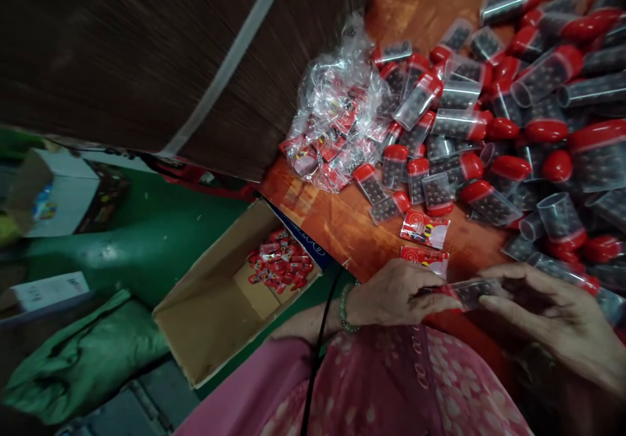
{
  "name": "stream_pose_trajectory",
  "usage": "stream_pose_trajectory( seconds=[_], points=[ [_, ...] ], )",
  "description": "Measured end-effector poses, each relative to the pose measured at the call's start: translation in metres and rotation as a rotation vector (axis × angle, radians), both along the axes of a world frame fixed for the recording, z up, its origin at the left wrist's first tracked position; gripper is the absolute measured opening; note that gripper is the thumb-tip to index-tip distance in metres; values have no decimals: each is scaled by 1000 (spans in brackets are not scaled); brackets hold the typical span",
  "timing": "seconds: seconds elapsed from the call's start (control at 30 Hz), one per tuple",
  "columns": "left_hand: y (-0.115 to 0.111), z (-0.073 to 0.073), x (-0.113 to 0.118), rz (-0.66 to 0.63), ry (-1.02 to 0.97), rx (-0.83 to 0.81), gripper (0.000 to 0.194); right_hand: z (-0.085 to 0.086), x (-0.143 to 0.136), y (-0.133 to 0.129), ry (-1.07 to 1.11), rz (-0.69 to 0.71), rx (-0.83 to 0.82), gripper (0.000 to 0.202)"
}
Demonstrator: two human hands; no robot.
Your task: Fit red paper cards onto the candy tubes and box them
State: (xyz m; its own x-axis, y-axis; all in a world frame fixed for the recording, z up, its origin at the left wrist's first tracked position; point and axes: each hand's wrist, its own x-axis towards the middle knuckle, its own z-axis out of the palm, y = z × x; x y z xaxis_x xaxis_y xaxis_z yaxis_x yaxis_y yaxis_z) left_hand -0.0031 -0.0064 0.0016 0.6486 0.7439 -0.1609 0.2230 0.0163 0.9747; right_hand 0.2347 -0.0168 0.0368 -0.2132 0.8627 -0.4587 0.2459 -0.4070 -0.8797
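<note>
In front of my body, a small clear plastic bottle [474, 292] filled with dark beads lies sideways between both hands. My left hand [401, 296], with a green bead bracelet at the wrist, pinches its reddish end. Whether that red part is a cap or a printed label, I cannot tell. From the other side, the fingers and thumb of my right hand [552, 315] are closed around the bottle. Just beyond my left hand, a flat red printed label [425, 229] lies on the orange tabletop [337, 227], with a second red label [424, 259] nearer my fingers.
Many red-capped bead bottles [460, 123] are heaped at the back right. Beside them sits a crumpled clear bag [337, 116] of red labels. Lower left, an open cardboard box [205, 312] holds red-wrapped pieces [281, 260]. A large dark strapped block [147, 51] stands at upper left.
</note>
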Motion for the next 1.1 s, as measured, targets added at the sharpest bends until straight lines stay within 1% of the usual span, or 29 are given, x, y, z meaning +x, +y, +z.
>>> stream_pose_trajectory(
  seconds=[0.03,0.1,0.17,0.2,0.3,0.37,0.4,0.43,0.47,0.53,0.57,0.63,0.7,0.77,0.87,0.93,1.0,1.1],
  points=[
    [0,0,-1,10,9,11,39,-2,0,-1,-18,-32,2,27],
    [1,-1,-3,97,23,25,38,-3,-2,-3,-102,-53,102,28],
    [2,-3,-4,171,17,14,37,-4,-5,-2,-184,-7,218,27],
    [3,-4,-5,172,4,-6,36,-3,-6,-2,-195,27,249,26],
    [7,-4,-6,97,-50,-141,34,-2,-8,0,-188,88,278,26],
    [9,-1,-6,97,-80,-245,33,-1,-10,2,-207,62,309,26],
    [10,1,-7,128,-93,-292,32,-1,-12,3,-213,30,321,24],
    [11,3,-7,176,-103,-332,34,0,-15,4,-212,-12,307,23],
    [12,5,-8,233,-107,-362,39,0,-18,5,-167,-63,279,22],
    [15,7,-9,342,-110,-401,57,-1,-24,6,15,-132,175,21],
    [17,8,-9,376,-114,-412,63,-2,-26,7,108,-120,101,27],
    [20,6,-10,417,-140,-430,69,-6,-30,6,280,-51,-42,42],
    [23,2,-10,454,-173,-439,73,-8,-32,5,317,-23,-115,46],
    [23,-2,-12,494,-197,-432,75,-8,-34,3,272,-32,-114,40],
    [20,-6,-17,555,-290,-454,66,-8,-35,0,193,-46,-71,33],
    [15,-8,-20,575,-385,-516,66,-10,-36,0,166,-77,-39,31],
    [10,-7,-21,570,-458,-586,73,-12,-37,0,170,-132,-3,31],
    [2,-4,-16,558,-499,-663,73,-16,-39,0,189,-206,46,30]
  ],
)
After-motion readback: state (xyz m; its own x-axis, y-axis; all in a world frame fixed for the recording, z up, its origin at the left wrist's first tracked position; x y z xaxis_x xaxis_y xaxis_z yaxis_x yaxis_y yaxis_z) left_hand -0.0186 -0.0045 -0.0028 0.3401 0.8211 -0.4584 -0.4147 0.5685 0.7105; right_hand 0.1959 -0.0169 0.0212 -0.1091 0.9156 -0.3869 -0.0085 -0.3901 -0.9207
